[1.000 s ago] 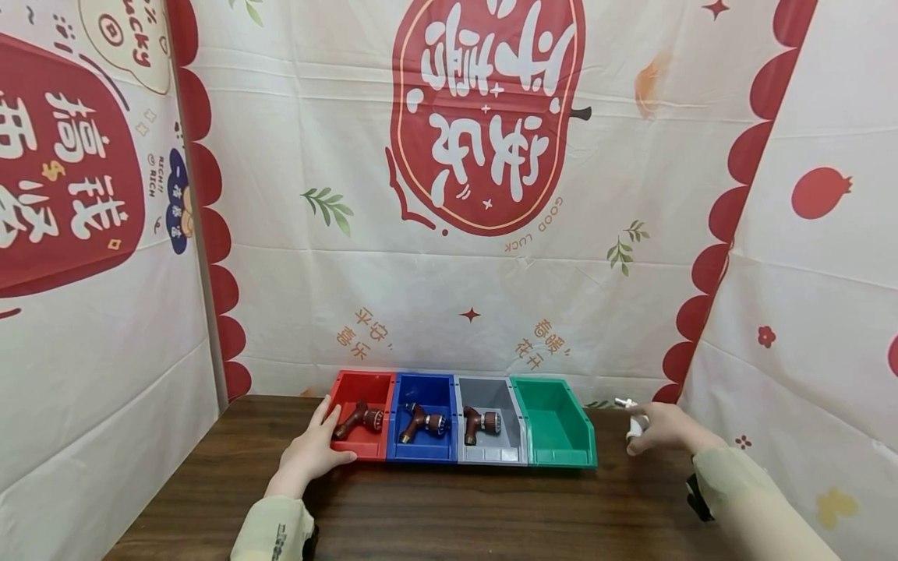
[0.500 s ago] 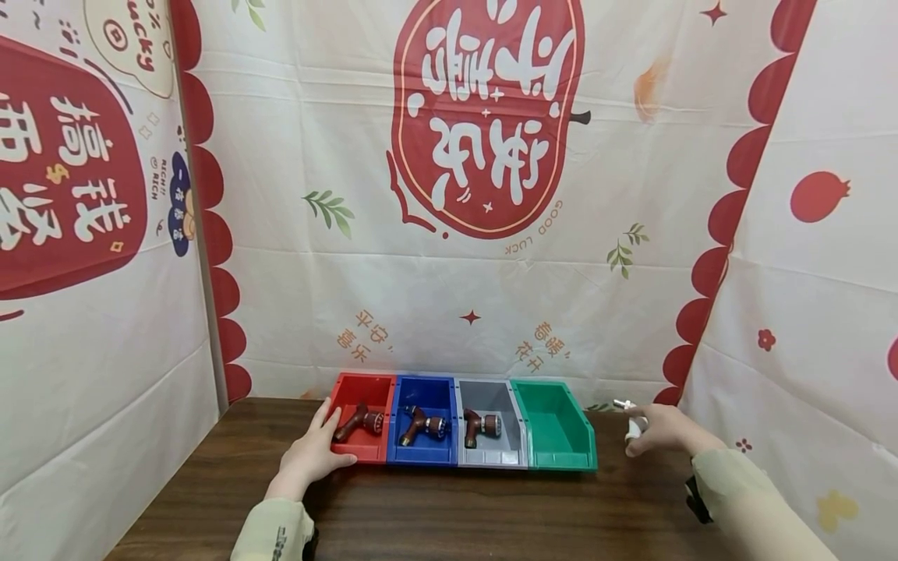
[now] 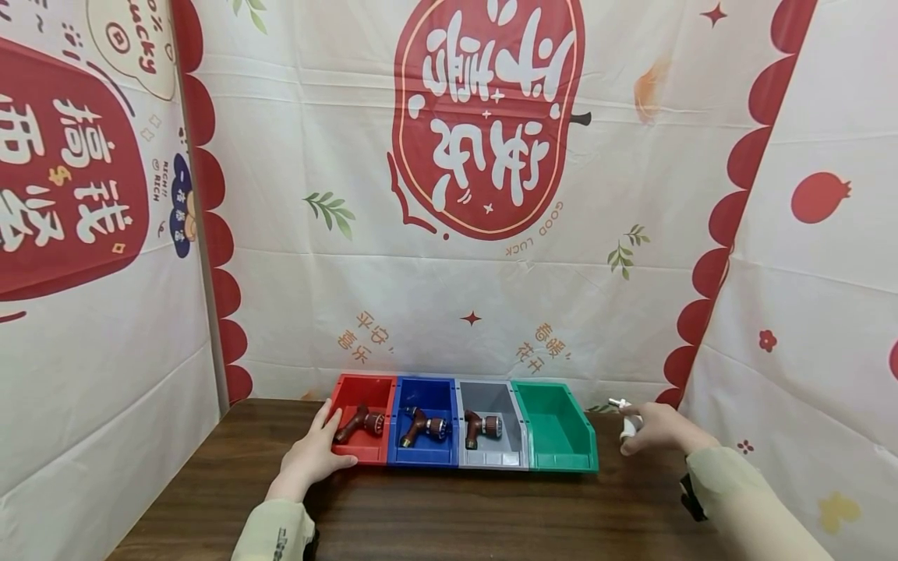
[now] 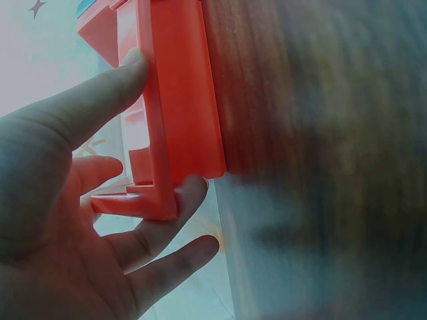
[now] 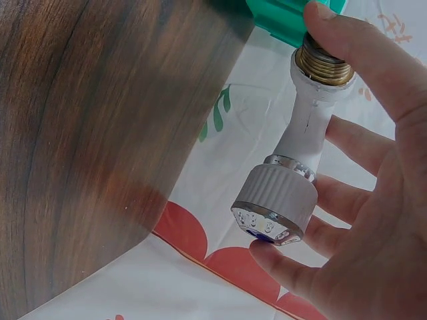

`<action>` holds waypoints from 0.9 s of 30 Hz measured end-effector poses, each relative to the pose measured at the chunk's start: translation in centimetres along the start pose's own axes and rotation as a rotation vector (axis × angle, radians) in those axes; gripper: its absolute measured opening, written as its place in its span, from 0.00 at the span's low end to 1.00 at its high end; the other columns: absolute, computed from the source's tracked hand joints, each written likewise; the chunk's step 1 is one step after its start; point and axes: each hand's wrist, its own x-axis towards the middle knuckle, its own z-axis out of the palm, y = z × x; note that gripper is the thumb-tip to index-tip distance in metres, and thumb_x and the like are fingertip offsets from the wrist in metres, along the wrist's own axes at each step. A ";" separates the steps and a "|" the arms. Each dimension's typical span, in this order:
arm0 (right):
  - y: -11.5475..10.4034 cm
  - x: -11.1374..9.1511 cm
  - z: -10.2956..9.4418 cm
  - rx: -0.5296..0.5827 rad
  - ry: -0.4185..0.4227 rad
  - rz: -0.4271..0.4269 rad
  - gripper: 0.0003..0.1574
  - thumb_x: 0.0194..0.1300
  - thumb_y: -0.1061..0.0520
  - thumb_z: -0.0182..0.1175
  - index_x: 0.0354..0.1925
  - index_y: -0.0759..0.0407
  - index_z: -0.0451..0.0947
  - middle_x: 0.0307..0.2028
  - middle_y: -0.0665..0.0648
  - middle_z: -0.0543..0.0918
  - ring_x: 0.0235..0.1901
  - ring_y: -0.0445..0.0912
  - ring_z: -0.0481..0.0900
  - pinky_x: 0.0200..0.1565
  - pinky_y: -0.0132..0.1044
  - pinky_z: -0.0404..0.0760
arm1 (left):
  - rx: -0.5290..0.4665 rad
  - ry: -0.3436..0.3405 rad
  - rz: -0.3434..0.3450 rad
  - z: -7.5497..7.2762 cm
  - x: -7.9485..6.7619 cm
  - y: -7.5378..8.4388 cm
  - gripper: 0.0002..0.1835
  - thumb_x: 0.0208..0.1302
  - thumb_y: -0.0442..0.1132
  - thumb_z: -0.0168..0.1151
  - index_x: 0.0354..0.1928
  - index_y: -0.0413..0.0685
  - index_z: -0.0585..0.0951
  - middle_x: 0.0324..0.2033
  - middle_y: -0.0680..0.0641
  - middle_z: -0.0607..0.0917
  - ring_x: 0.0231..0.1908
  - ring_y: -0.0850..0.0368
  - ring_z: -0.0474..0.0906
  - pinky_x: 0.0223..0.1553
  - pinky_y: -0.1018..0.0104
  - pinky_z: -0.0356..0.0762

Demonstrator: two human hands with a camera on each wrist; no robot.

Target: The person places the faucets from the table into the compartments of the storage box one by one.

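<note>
In the head view my left hand (image 3: 309,456) grips the outer end of the red bin (image 3: 362,454). Its thumb presses the front edge and its fingers wrap the side wall, as the left wrist view shows. Out to the right of the green bin (image 3: 561,425), my right hand (image 3: 662,428) holds a white tap (image 5: 310,127) above the table. The tap has a brass threaded end under my thumb and a ribbed white knob with a chrome rim by my fingertips. Brown taps lie in the red, blue (image 3: 425,387) and grey (image 3: 491,456) bins; the green bin's visible inside is bare.
The bins stand joined in a row near the back of a dark wooden table (image 3: 449,514). Behind them hangs a printed white cloth (image 3: 421,296), with more cloth at the left (image 3: 105,374) and right (image 3: 793,273).
My right hand has shifted slightly left toward the green bin, carrying the white tap. The left hand keeps its hold on the red bin.
</note>
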 end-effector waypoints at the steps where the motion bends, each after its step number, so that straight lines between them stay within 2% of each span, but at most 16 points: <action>1: 0.0 0.0 0.0 0.000 -0.001 -0.001 0.50 0.39 0.48 0.79 0.58 0.69 0.75 0.42 0.64 0.81 0.35 0.53 0.74 0.39 0.54 0.80 | 0.001 0.000 0.001 0.0 0.0 0.0 0.53 0.49 0.52 0.75 0.73 0.41 0.59 0.75 0.40 0.48 0.57 0.30 0.70 0.49 0.31 0.70; 16: -0.8 0.0 0.0 0.009 0.007 -0.010 0.48 0.41 0.50 0.77 0.59 0.69 0.74 0.42 0.63 0.81 0.36 0.52 0.74 0.38 0.53 0.80 | -0.005 -0.009 -0.018 -0.2 0.0 0.2 0.52 0.50 0.52 0.74 0.73 0.42 0.59 0.75 0.41 0.48 0.57 0.29 0.70 0.50 0.30 0.69; 27: -0.6 0.4 0.2 0.015 0.007 -0.008 0.48 0.40 0.50 0.78 0.59 0.68 0.74 0.42 0.62 0.82 0.35 0.52 0.74 0.38 0.53 0.80 | 0.002 -0.009 -0.006 -0.3 -0.2 0.4 0.51 0.50 0.51 0.74 0.73 0.40 0.59 0.75 0.41 0.48 0.57 0.30 0.70 0.49 0.31 0.70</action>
